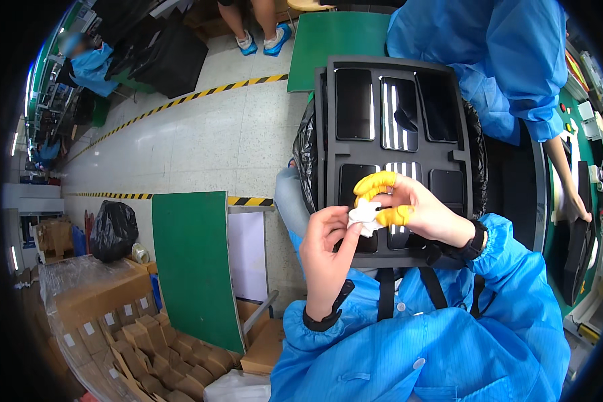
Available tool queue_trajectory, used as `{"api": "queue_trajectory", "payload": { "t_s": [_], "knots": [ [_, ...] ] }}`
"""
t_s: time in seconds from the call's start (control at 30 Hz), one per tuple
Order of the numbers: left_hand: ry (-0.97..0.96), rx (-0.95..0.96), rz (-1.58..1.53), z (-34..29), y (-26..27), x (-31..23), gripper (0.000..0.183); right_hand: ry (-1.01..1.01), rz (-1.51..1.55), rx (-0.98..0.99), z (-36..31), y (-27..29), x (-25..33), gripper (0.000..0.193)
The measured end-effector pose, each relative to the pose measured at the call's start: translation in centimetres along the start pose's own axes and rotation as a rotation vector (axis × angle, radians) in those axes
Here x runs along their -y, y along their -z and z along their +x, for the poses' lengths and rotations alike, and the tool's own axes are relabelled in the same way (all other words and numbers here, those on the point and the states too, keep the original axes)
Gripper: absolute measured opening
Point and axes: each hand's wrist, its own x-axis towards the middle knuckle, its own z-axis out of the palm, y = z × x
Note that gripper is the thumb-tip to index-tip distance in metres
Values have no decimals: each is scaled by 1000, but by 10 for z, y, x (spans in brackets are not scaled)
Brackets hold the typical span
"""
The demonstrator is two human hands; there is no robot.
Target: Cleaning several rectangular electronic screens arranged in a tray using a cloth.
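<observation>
A crumpled white cloth or wipe (pixel 364 217) is pinched between my two hands. My left hand (pixel 328 248) grips its near left side with thumb and fingers closed. On the other side my right hand (pixel 419 211), with yellow finger cots (pixel 375 182) on some fingers, holds the same white piece. Both hands are above a black foam tray (pixel 400 62) on my lap. Several dark glossy phone-like panels (pixel 354 104) lie in its compartments; one in the upper middle (pixel 399 114) reflects ceiling lights. My hands partly cover the lower panels.
A co-worker in a blue smock (pixel 482 47) stands at the right, one hand (pixel 578 206) by a green workbench (pixel 569 127). Green boards (pixel 194 268) stand left and at the back. Cardboard boxes (pixel 100 295) and a black bag (pixel 114 231) sit lower left. Striped tape (pixel 194 97) crosses the floor.
</observation>
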Motion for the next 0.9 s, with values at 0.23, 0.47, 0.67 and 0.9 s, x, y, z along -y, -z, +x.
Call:
{"api": "queue_trajectory", "payload": {
  "t_s": [0.23,0.47,0.67,0.9],
  "knots": [
    [1,59,-141,-1,13,12,23,-102,-300,-67,-5,-5,15,18],
    [-55,134,-157,2,3,12,35,-78,-299,-92,-1,-3,5,18],
    [76,185,-85,4,-6,5,29,1,-305,-97,1,-4,-2,19],
    [225,11,-324,7,3,11,16,-169,-3,-136,1,3,0,26]
  ]
}}
